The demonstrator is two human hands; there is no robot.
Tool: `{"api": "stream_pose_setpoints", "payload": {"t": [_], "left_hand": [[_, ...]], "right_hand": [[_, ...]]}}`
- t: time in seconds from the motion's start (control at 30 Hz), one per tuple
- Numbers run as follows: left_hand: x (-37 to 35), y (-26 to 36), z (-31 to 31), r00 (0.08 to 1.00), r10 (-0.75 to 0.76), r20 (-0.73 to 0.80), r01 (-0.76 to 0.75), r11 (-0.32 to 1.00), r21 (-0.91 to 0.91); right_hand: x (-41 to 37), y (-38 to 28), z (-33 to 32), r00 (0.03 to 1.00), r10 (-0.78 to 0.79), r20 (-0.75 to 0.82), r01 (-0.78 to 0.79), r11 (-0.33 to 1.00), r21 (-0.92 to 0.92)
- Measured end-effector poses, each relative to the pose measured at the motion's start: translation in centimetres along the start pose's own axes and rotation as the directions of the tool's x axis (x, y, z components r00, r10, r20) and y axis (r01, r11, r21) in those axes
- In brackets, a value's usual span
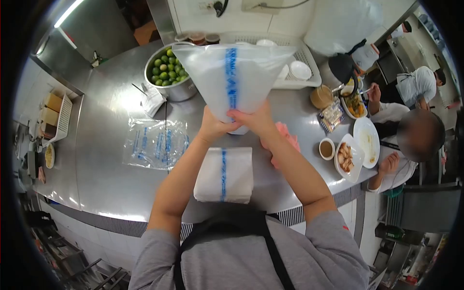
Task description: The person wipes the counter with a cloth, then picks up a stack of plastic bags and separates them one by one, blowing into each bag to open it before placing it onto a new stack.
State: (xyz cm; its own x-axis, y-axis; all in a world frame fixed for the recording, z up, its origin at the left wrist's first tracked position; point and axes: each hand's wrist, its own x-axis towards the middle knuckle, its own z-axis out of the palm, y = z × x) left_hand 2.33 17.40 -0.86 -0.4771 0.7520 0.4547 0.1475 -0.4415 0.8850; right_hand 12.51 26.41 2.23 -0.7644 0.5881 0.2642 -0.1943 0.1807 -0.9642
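Observation:
A large white plastic bag with blue print stands up, wide at the top and gathered low down. My left hand is wrapped round its left side, and my right hand grips it from the right, the thumbs meeting in front. Just below my hands, a folded white stack with a blue printed stripe lies on the steel counter. Left of my left forearm is a crumpled clear plastic wrapper. A pink cloth or bag lies partly behind my right forearm.
A metal pot of limes and a white basket with lids stand behind. At right are a cup of sauce, a bowl of meat and plates. A person eats there; another person stands farther back.

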Motion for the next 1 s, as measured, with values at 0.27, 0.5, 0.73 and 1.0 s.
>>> {"api": "stream_pose_setpoints", "payload": {"t": [0.27, 0.5, 0.73, 1.0], "left_hand": [[-4.6, 2.4, -1.9, 0.968, -0.248, 0.041, 0.182, 0.803, 0.568], [-13.1, 1.8, -3.2, 0.948, -0.229, 0.221, -0.034, 0.617, 0.786], [-13.4, 1.8, -1.6, 0.961, -0.177, 0.214, -0.069, 0.597, 0.799], [-11.8, 9.0, 0.7, 0.953, -0.143, 0.266, -0.083, 0.723, 0.686]], "right_hand": [[-6.5, -0.8, -5.1, 0.999, -0.023, 0.047, 0.046, 0.810, -0.585], [-13.6, 3.8, -9.3, 0.964, -0.212, 0.164, 0.238, 0.395, -0.888], [-14.9, 1.6, -4.2, 0.856, -0.045, 0.515, 0.362, 0.763, -0.536], [-11.8, 0.0, -4.2, 0.814, 0.389, 0.431, -0.239, 0.901, -0.361]]}}
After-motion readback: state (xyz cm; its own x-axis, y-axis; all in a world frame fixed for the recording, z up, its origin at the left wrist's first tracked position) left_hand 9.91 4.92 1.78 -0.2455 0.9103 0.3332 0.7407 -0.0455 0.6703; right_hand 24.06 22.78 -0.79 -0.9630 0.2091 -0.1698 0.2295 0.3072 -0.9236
